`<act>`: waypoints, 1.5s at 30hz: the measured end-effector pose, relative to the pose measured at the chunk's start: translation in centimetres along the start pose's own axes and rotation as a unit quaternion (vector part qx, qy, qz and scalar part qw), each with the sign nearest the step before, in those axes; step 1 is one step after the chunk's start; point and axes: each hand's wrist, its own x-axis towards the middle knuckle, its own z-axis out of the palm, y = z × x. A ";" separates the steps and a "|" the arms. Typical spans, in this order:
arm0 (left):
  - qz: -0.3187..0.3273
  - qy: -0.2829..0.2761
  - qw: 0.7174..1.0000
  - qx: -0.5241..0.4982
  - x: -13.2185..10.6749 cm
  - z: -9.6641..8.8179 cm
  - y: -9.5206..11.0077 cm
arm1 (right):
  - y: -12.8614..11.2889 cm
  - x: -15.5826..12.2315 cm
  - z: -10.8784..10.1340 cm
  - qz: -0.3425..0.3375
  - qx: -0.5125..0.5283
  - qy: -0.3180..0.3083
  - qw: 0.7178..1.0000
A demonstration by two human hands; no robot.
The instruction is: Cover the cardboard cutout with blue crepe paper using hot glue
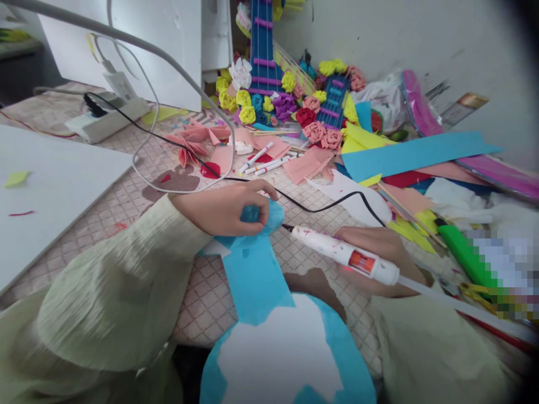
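Note:
My left hand (233,207) is closed on the folded blue paper at the far end of a blue and white guitar-shaped cutout (259,275). The cutout's round white body, edged in blue, reaches the table's near edge. My right hand (379,247) grips a white hot glue gun (324,247) with a long glue stick running out of its back. The gun's dark nozzle points left, close beside the blue paper end; whether it touches, I cannot tell. A small orange window shows on the gun's side.
A black cord (311,209) crosses the table behind my hands. A power strip (105,120) and a white board (50,185) lie left. Paper flowers (246,101), markers (269,164), coloured paper strips (412,154) and a green tube (463,252) crowd the back and right.

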 end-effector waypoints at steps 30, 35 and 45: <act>-0.143 0.029 0.989 0.022 1.0 1.4 0.3 | 4.8 0.2 1.2 0.128 -0.022 0.098 0.987; -0.165 0.006 0.986 0.021 0.8 1.3 0.3 | 4.4 0.4 0.9 0.127 0.000 0.064 0.990; -0.167 -0.006 0.986 0.005 0.6 0.7 0.4 | 2.7 0.4 0.3 0.153 -0.089 -0.048 0.983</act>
